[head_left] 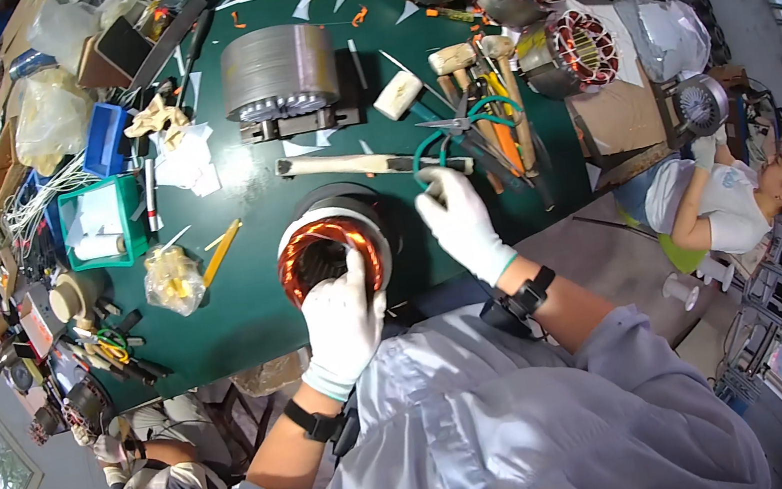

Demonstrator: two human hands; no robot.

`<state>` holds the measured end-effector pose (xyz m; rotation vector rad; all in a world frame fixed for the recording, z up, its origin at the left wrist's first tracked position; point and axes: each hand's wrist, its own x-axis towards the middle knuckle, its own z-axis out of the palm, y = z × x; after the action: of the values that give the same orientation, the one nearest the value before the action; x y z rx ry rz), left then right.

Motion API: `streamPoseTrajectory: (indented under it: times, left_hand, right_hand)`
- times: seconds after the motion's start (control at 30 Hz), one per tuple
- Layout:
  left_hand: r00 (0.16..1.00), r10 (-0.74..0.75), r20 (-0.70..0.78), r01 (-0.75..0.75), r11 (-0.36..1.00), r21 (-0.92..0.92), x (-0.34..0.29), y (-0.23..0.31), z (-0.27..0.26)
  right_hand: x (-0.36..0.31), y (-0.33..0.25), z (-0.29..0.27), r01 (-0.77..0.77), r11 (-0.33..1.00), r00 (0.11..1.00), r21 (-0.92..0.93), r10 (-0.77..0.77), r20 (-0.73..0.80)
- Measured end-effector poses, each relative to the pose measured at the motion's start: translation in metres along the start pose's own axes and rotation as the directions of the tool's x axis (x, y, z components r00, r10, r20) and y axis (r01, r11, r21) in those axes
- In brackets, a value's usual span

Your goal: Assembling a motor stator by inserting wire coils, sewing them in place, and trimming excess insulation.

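A motor stator (384,235) with a ring of copper windings at its near end lies on its side on the green table in front of me. My left hand (340,323), in a white glove, grips the near rim of the windings, one finger reaching over the bore and the thumb at the side. To the right, my gloved right hand (461,224) has its fingers closed at a green loop of the scissors (456,125). The blades lie over a bunch of tools; the fingertips are partly hidden. Beyond the stator is a wooden-handled tool (328,164).
A bare steel stator core (278,71) stands on a dark base. Wound stators (568,53) line the back right, near mallets and tools (500,96). At left are a green bin (103,224), a blue bin (104,139) and a plastic bag (174,279). Two people sit at either side.
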<state>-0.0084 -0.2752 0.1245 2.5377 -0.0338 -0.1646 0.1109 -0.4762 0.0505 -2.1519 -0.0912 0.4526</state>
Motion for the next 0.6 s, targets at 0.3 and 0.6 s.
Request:
streamPoseTrajectory:
  times: [0.3, 0.6]
  left_hand:
    - [0.993, -0.054, -0.108, 0.047, 0.997, -0.064, 0.000, 0.003, 0.010]
    - [0.997, -0.038, -0.068, 0.035, 0.998, -0.047, -0.002, 0.005, 0.000]
  right_hand:
    - [0.073, 0.050, -0.055, -0.042, 0.697, 0.984, -0.716, -0.094, -0.149]
    - [0.094, 0.009, -0.064, 0.104, 0.457, 0.966, -0.883, 0.166, 0.199]
